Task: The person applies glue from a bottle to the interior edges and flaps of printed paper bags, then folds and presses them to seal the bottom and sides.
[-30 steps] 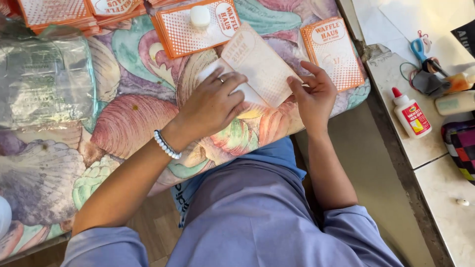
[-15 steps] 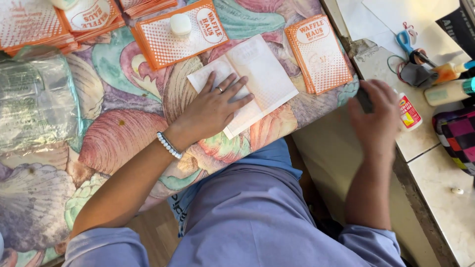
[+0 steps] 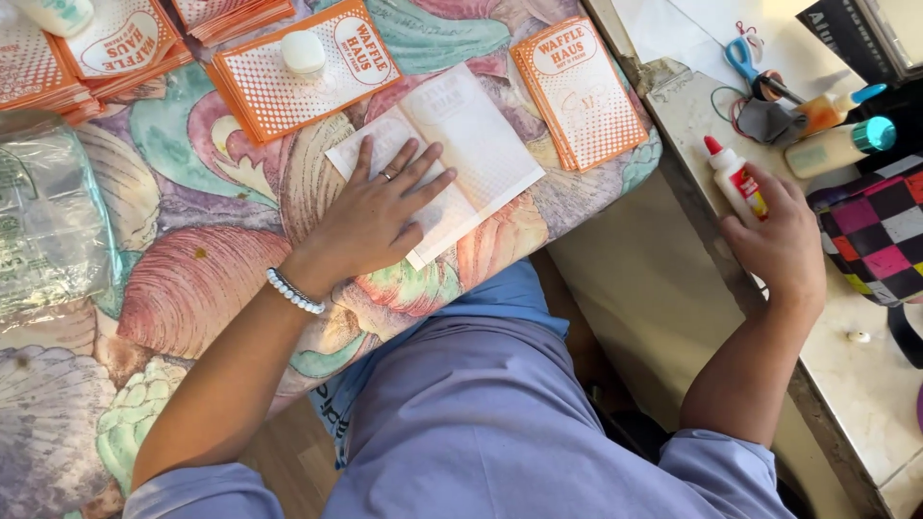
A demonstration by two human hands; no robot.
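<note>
white paper sheet [image 3: 461,144] lies under the flat, spread left hand [image 3: 370,221]; right hand [image 3: 784,240] curls around the glue bottle [image 3: 735,181]; better press firmly, lift it upright.

I wear a loose top of soft lavender-blue cloth, plain and without print, and its short sleeves end above my elbows, so both forearms are bare. The fabric falls in broad folds over my lap, and a strip of brighter blue cloth shows beneath its hem. Around the wrist of my left hand [image 3: 370,216] sits a bracelet [image 3: 294,291] of small, round, pearl-white beads strung in a single row. On one finger of that hand there is a thin ring [image 3: 386,175] with a pale metal shine. My right hand [image 3: 781,240] carries no ring or band that I can see, and its wrist is bare.
</note>
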